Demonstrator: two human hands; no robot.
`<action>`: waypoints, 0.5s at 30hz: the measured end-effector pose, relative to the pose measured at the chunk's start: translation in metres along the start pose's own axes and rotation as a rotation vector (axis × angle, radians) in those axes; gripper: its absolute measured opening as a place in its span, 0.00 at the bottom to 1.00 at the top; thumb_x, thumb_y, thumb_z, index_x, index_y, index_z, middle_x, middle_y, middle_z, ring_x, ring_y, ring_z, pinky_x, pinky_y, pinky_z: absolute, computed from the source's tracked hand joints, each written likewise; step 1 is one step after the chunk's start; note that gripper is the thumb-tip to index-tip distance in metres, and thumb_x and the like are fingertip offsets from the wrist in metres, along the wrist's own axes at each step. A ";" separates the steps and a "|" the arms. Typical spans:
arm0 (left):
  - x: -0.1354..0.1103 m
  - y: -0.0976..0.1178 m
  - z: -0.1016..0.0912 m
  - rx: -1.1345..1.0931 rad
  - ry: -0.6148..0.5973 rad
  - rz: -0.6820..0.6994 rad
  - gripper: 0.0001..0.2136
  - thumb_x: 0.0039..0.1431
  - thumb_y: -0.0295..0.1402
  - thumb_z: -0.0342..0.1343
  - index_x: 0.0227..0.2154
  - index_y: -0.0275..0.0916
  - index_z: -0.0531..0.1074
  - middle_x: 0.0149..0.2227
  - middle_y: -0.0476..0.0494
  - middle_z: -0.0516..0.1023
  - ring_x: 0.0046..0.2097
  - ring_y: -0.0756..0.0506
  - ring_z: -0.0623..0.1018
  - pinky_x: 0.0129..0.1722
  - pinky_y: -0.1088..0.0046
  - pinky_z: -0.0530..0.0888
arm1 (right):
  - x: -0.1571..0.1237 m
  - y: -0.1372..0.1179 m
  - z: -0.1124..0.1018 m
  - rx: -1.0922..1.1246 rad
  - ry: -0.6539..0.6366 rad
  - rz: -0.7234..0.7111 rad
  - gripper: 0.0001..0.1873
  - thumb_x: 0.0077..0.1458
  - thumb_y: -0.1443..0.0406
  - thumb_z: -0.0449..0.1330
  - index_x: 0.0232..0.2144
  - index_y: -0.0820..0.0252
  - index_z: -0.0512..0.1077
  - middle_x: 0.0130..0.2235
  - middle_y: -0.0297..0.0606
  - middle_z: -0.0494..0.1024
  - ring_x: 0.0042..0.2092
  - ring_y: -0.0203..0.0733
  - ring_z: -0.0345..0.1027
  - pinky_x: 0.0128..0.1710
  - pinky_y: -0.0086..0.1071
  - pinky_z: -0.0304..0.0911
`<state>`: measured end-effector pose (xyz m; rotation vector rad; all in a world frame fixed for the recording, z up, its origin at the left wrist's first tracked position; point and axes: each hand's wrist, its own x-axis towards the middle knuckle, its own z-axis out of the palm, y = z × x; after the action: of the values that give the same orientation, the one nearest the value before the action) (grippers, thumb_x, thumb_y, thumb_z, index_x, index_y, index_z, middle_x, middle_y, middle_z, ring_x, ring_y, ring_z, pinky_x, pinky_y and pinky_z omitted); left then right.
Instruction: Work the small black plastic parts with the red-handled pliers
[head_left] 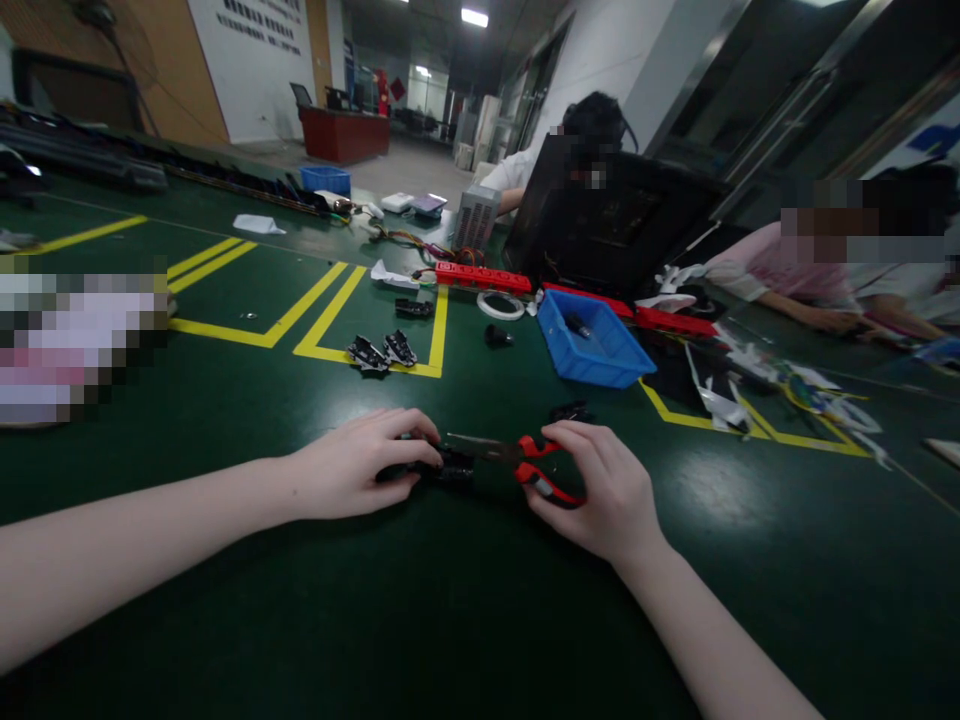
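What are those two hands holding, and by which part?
The right hand holds a tool by its red handles; the left hand holds a black part by its left end.

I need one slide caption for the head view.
Left hand holding a black part, right hand holding a red-handled tool, over a green table.

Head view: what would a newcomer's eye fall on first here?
Probably the red-handled tool in the right hand, near the middle of the view, its tip pointing toward the small black part held by the left hand. Next, the bright blue bin beyond the right hand, and the red power strip to the bin's left, both standing out on the dark green table.
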<state>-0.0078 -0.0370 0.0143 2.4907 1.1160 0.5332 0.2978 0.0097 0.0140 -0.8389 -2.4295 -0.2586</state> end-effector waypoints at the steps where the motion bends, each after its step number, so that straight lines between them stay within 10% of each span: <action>1: 0.000 0.000 0.000 0.001 -0.003 0.002 0.13 0.62 0.25 0.54 0.48 0.41 0.73 0.53 0.40 0.70 0.52 0.40 0.73 0.51 0.61 0.72 | 0.000 -0.001 -0.001 -0.003 0.003 -0.035 0.23 0.52 0.62 0.62 0.50 0.61 0.66 0.46 0.47 0.75 0.46 0.50 0.71 0.43 0.42 0.69; 15: 0.001 -0.009 0.004 -0.031 0.014 0.052 0.12 0.61 0.27 0.55 0.46 0.40 0.74 0.52 0.39 0.71 0.51 0.40 0.73 0.51 0.60 0.73 | -0.002 0.002 0.001 0.009 -0.049 -0.119 0.24 0.52 0.60 0.62 0.50 0.61 0.71 0.44 0.47 0.78 0.43 0.49 0.73 0.39 0.41 0.72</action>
<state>-0.0109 -0.0312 0.0072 2.4993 1.0424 0.5795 0.2997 0.0107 0.0121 -0.7057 -2.5287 -0.2740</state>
